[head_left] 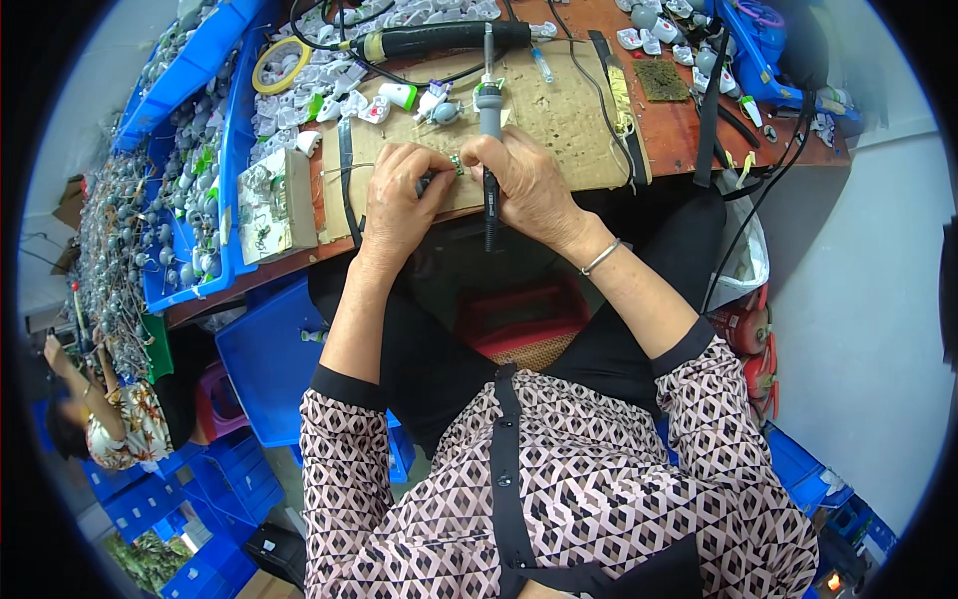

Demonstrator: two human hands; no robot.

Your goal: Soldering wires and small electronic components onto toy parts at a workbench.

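Note:
Over the near edge of the worktable, my two hands meet. My right hand [534,190] is closed around a soldering iron [489,108]; its metal tip points away from me and its black handle end hangs toward my lap. My left hand [404,195] is closed in a pinch, with a dark grey piece partly hidden between its fingers. A tiny green circuit board [457,165] shows between the fingertips of both hands. Beyond them, a grey round part with a white and purple housing [436,103] lies on the cardboard sheet [569,95].
White plastic housings [344,85] pile up at the back, near a yellow tape roll [281,66]. Blue bins [235,160] of grey parts stand left, beside a pale block [274,205]. Black cables [609,130] cross the right side. Another person [125,419] works far left.

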